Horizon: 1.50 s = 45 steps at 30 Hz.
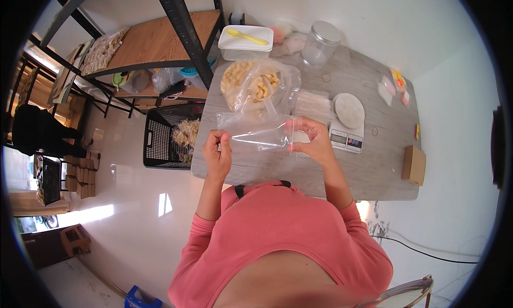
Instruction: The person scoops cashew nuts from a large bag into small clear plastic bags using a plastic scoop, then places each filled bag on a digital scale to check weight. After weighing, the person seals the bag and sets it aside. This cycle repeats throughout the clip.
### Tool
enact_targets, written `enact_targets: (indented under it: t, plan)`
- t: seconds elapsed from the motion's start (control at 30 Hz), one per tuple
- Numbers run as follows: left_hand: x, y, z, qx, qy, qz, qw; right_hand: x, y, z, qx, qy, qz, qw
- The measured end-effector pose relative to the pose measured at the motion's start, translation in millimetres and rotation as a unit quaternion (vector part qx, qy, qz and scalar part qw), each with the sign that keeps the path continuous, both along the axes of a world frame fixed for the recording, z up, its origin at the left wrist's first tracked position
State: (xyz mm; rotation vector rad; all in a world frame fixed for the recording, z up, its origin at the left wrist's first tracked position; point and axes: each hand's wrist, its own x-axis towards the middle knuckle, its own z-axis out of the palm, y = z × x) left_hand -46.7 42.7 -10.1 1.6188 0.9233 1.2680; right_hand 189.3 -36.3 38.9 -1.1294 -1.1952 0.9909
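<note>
A clear plastic bag (256, 132) is stretched flat between my two hands above the near part of the table. My left hand (217, 152) pinches its left end between thumb and fingers. At the other end my right hand (312, 140) grips it, with some fingers behind or inside the film; which of the two I cannot tell. Just beyond lies a large open clear bag of pale yellow curved snacks (243, 83). To its right is a stack of flat clear bags (312, 106). A white digital kitchen scale (346, 139) with a round pale plate (349, 110) stands near my right hand.
At the back of the grey table (374, 169) stand a lidded white tub (246, 50) with a yellow spoon (247, 37) and a clear jar (320, 45). A small cardboard box (414, 165) sits at right. Left are a black crate (160, 147) and metal shelving (184, 30). Another person (43, 131) stands far left.
</note>
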Motion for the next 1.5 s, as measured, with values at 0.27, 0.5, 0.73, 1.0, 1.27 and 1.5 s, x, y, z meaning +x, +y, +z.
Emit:
enact_targets:
  t: [0.27, 0.5, 0.73, 1.0, 1.27, 1.5]
  plan:
    - [4.8, -15.1, 31.7, 0.268, 0.177, 0.006, 0.947, -9.4, -1.8, 5.6, -0.029, -0.189, -0.052, 0.980]
    - [39.5, -23.3, 32.3, 0.182, 0.230, -0.110, 0.950, -34.0, -2.1, 9.9, -0.030, -0.299, -0.041, 0.953]
    - [41.2, -19.7, 18.2, 0.170, 0.178, -0.147, 0.958, -42.4, -5.5, 17.0, -0.016, -0.269, -0.038, 0.962]
    - [39.2, -23.1, 15.8, 0.103, 0.134, -0.143, 0.975, -49.5, -4.3, 10.8, 0.003, -0.261, -0.076, 0.962]
    - [19.1, -11.3, 10.7, 0.043, 0.083, -0.094, 0.991, -29.7, 43.2, -40.0, -0.013, -0.411, -0.231, 0.882]
    - [23.0, -14.2, 12.3, 0.049, 0.103, -0.103, 0.988, -25.9, 61.9, -74.2, -0.155, -0.206, -0.184, 0.948]
